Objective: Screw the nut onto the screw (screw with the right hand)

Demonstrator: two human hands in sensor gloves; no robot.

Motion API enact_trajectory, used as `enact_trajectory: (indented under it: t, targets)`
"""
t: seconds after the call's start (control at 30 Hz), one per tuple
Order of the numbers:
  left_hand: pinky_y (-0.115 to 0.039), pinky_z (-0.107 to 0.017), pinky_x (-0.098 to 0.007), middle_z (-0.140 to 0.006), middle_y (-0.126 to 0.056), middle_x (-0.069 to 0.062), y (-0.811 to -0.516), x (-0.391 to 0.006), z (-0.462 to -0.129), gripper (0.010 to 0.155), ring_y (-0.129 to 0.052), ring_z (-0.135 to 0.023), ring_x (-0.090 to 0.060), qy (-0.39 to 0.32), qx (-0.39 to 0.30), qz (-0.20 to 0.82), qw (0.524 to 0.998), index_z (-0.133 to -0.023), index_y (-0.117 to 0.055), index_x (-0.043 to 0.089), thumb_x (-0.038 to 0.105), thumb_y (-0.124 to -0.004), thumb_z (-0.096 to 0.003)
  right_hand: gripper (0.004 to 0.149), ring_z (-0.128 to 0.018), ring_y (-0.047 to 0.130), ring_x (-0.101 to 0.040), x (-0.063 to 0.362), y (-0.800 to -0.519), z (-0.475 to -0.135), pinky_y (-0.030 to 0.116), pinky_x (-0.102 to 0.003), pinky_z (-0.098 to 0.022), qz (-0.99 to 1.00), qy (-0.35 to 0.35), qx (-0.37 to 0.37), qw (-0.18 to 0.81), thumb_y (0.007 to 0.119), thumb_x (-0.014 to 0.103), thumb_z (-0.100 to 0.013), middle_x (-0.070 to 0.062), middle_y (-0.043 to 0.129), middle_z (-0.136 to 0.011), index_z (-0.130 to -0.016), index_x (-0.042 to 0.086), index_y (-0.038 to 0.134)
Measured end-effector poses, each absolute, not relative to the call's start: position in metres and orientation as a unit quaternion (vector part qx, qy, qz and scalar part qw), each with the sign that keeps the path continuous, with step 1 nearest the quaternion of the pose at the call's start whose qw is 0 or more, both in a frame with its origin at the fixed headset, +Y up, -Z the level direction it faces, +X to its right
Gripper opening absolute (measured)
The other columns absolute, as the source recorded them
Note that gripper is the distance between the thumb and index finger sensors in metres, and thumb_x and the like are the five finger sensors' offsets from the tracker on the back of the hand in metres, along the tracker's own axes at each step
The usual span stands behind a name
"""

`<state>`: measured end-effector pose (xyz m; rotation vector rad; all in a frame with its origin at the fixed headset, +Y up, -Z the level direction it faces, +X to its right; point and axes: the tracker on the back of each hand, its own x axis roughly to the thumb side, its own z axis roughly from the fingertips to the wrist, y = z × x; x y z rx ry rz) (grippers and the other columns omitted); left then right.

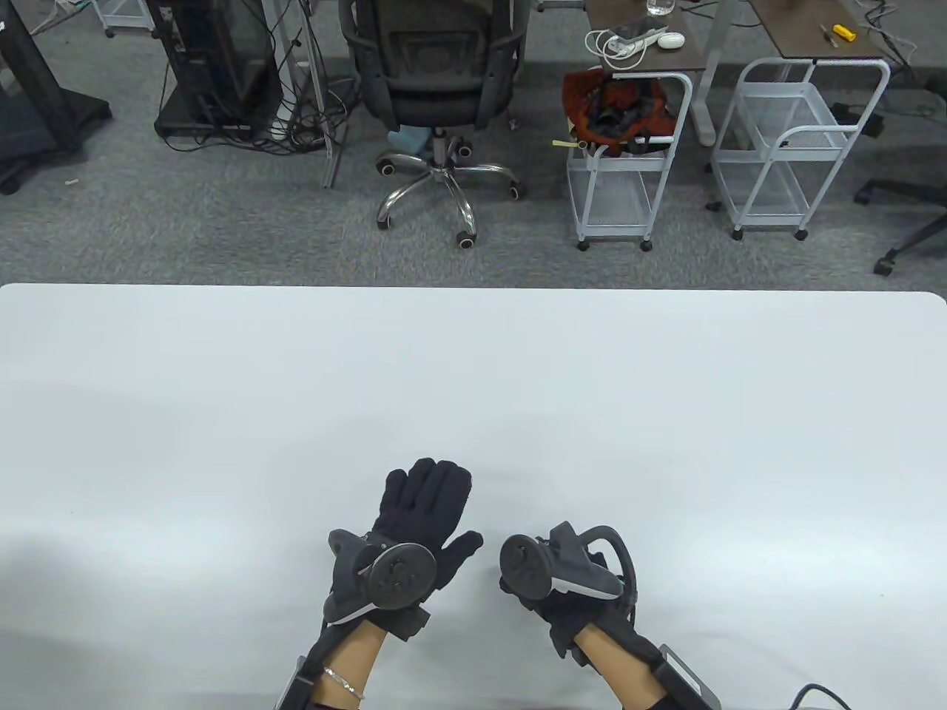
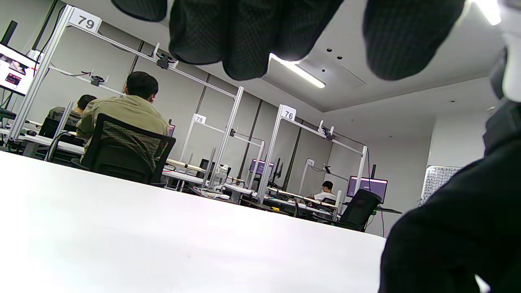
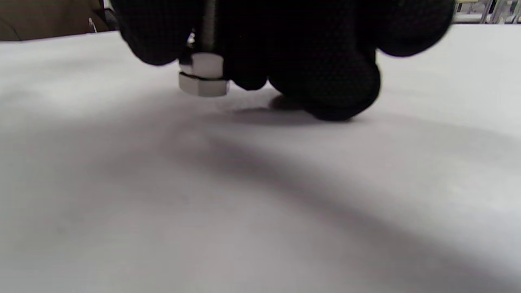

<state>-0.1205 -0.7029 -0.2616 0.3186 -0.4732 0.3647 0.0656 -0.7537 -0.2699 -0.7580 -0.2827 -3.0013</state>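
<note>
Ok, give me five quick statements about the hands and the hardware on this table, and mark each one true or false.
1. The right hand holds the screw with a nut on it. True: a hex nut sits against the hex head in the right wrist view.
2. The left hand grips the nut. False: it lies flat and open on the white table, holding nothing.
3. The screw's head points down toward the table. True.
4. The two hands are clasped together. False: they are side by side, with table showing between them.
5. A loose nut lies on the table by the left hand. False: none shows there.
</note>
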Motion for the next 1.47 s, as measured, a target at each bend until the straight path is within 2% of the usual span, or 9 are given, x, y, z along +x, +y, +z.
enact_trajectory:
  t: [0.17,0.2,0.3,0.37,0.47,0.53,0.77,1.47]
  targets:
    - [-0.049,-0.076,-0.061,-0.114,-0.075,-0.013,-0.703,-0.123,-0.263,0.072,-0.071,-0.102,-0.043,-0.229,0.155,0.191,0.942,-0.109,-0.063,0.019,0.057,-0.071,-0.0482,0.047,-0.058,0.098,-0.035,0.055,-0.756,-0.266,0.074,-0.054,-0.048,-0.962,-0.069,-0.25,0.09,0.077,0.043,-0.052,-0.023,0.09,-0.077,-0.079,0.006,0.085]
    - [-0.049,-0.076,-0.061,-0.114,-0.076,-0.013,-0.703,-0.123,-0.264,0.072,-0.071,-0.102,-0.043,-0.228,0.154,0.193,0.942,-0.109,-0.063,0.019,0.057,-0.071,-0.0483,0.05,-0.062,0.096,-0.037,0.055,-0.755,-0.265,0.072,-0.055,-0.049,-0.961,-0.076,-0.248,0.093,0.077,0.044,-0.052,-0.024,0.088,-0.08,-0.082,0.005,0.083]
    - [-0.049,-0.076,-0.061,-0.114,-0.076,-0.013,-0.704,-0.125,-0.264,0.072,-0.071,-0.102,-0.043,-0.226,0.153,0.196,0.942,-0.109,-0.063,0.019,0.057,-0.071,-0.0483,0.069,-0.081,0.083,-0.046,0.06,-0.748,-0.265,0.063,-0.061,-0.058,-0.963,-0.089,-0.243,0.071,0.073,0.05,-0.053,-0.031,0.071,-0.097,-0.1,-0.001,0.065]
    - [-0.049,-0.076,-0.061,-0.114,-0.076,-0.013,-0.703,-0.125,-0.264,0.072,-0.071,-0.102,-0.043,-0.224,0.155,0.194,0.942,-0.109,-0.063,0.019,0.057,-0.071,-0.0484,0.075,-0.092,0.069,-0.054,0.066,-0.739,-0.265,0.054,-0.066,-0.063,-0.966,-0.052,-0.253,0.025,0.071,0.049,-0.055,-0.035,0.059,-0.104,-0.106,-0.004,0.055]
    - [-0.049,-0.076,-0.06,-0.114,-0.076,-0.013,-0.702,-0.125,-0.263,0.072,-0.071,-0.102,-0.043,-0.225,0.162,0.188,0.942,-0.109,-0.063,0.019,0.057,-0.071,-0.0484,0.076,-0.096,0.061,-0.058,0.077,-0.724,-0.266,0.049,-0.069,-0.064,-0.969,0.022,-0.246,-0.024,0.071,0.046,-0.056,-0.037,0.055,-0.106,-0.108,-0.005,0.05]
    - [-0.048,-0.077,-0.06,-0.114,-0.076,-0.013,-0.702,-0.124,-0.262,0.072,-0.071,-0.102,-0.043,-0.226,0.164,0.184,0.942,-0.109,-0.063,0.019,0.057,-0.071,-0.0484,0.076,-0.098,0.056,-0.058,0.085,-0.716,-0.267,0.046,-0.069,-0.066,-0.967,0.043,-0.248,-0.036,0.07,0.045,-0.056,-0.036,0.053,-0.107,-0.109,-0.004,0.047]
    - [-0.048,-0.077,-0.06,-0.114,-0.076,-0.013,-0.704,-0.122,-0.263,0.072,-0.071,-0.102,-0.043,-0.229,0.159,0.172,0.945,-0.109,-0.063,0.019,0.057,-0.071,-0.0484,0.069,-0.099,0.054,-0.058,0.108,-0.704,-0.269,0.042,-0.069,-0.067,-0.967,0.105,-0.22,-0.066,0.067,0.04,-0.058,-0.034,0.054,-0.107,-0.109,-0.003,0.05]
    - [-0.049,-0.077,-0.06,-0.113,-0.077,-0.013,-0.704,-0.12,-0.259,0.071,-0.072,-0.102,-0.042,-0.234,0.164,0.167,0.944,-0.108,-0.064,0.019,0.057,-0.071,-0.0483,0.068,-0.097,0.058,-0.058,0.111,-0.706,-0.276,0.044,-0.069,-0.066,-0.967,0.07,-0.221,-0.103,0.066,0.042,-0.058,-0.034,0.058,-0.106,-0.108,-0.003,0.054]
